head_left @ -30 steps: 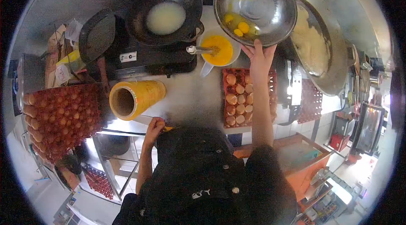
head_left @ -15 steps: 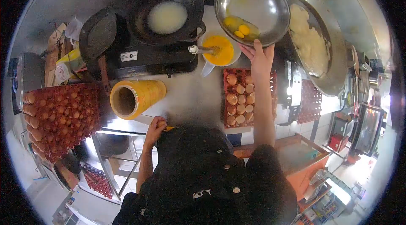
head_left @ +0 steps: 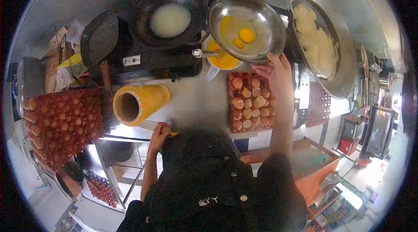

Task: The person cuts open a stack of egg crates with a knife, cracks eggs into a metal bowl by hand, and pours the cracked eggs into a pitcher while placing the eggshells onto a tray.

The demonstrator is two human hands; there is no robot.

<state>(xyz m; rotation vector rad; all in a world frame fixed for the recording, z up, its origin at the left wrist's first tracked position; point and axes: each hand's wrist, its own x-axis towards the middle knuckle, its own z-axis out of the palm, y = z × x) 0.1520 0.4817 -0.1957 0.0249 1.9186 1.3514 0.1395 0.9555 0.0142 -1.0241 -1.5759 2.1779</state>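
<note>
In the head view, my right hand grips the near rim of a shiny metal bowl, which is tilted. Raw egg yolks and clear egg white lie in it. Partly under the bowl stands a white jug with beaten egg and a metal-handled utensil in it; the utensil's lower end is hidden. My left hand is closed beside my body at the counter edge, near a small yellow thing. Whether that hand holds anything is hidden.
A dark wok holding pale liquid sits on a black stove. Nearby are a large yellow roll, a red tray of eggshells, stacked egg trays and a wide metal pan with pale batter.
The bowl in my right hand has moved left and nearer, partly covering the jug. The yolks have shifted upward from its near-left side. My left hand has hardly moved.
</note>
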